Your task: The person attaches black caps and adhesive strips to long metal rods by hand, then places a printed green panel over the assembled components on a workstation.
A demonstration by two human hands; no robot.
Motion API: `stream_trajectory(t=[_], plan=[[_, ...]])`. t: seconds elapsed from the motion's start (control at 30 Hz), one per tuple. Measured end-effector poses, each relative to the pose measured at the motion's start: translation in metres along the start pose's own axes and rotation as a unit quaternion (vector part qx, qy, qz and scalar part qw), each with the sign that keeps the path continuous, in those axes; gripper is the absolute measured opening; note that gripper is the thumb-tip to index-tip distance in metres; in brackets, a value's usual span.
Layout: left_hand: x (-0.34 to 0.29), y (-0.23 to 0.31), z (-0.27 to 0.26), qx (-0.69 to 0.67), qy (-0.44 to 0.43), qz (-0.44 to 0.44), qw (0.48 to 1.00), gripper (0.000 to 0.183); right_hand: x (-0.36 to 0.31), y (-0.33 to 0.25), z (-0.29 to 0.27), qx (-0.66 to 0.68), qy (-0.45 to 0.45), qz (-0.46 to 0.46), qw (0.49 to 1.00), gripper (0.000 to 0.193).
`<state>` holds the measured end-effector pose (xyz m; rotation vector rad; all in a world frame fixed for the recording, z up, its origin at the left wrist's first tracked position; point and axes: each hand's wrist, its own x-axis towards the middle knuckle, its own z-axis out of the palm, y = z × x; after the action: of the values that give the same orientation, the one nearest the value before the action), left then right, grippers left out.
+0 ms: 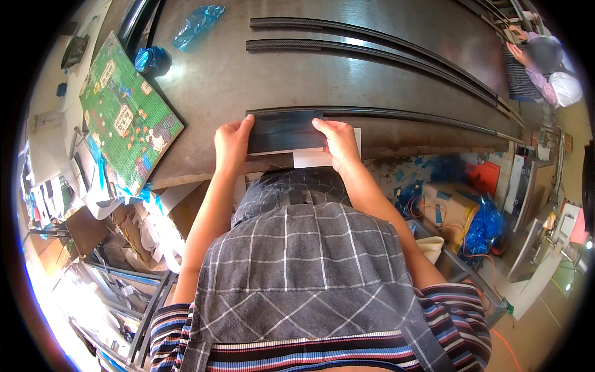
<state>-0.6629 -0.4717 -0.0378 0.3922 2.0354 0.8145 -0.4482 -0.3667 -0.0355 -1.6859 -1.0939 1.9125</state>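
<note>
A dark, glossy rectangular sheet [284,132] is stretched between my hands at the near edge of the table. My left hand [232,141] pinches its left end, thumb on top. At the right end my right hand [338,142] grips it the same way. Along the sheet's far edge lies a long thin black rod [403,114], reaching away to the right; whether sheet and rod are joined, I cannot tell. A white card or backing [308,160] shows below the sheet and behind my right hand.
Two more black rods [372,32] lie farther back on the metal table [211,87]. Crumpled blue film [197,26] and a green patterned board [127,118] are at the left. Another person [545,59] works at the far right. A cardboard box [443,211] stands below the table.
</note>
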Motion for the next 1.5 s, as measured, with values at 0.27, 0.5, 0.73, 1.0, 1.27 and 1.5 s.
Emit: stream_trajectory(t=[0.27,0.5,0.73,1.0,1.27,1.5], plan=[[0.004,0.077,0.055,0.333,0.158,0.391,0.843,0.054,0.001,-0.003,-0.001,0.01,-0.033,0.005,0.999,0.024],[0.022,0.089,0.121,0.359,0.121,0.438,0.815,0.073,-0.01,-0.014,-0.013,0.137,-0.132,0.088,0.978,0.021],[0.003,0.098,0.136,0.361,0.111,0.455,0.806,0.077,-0.019,-0.013,-0.037,0.169,-0.23,0.103,0.953,0.024],[0.004,0.1,0.084,0.366,0.153,0.394,0.829,0.075,-0.03,-0.006,-0.017,0.058,-0.201,0.083,0.974,0.018],[0.031,0.061,0.061,0.399,0.201,0.339,0.828,0.076,-0.043,0.009,-0.023,-0.13,-0.241,0.088,0.958,0.017],[0.015,0.058,0.031,0.282,0.14,0.411,0.856,0.068,-0.081,0.01,-0.032,-0.167,-0.313,0.088,0.931,0.019]])
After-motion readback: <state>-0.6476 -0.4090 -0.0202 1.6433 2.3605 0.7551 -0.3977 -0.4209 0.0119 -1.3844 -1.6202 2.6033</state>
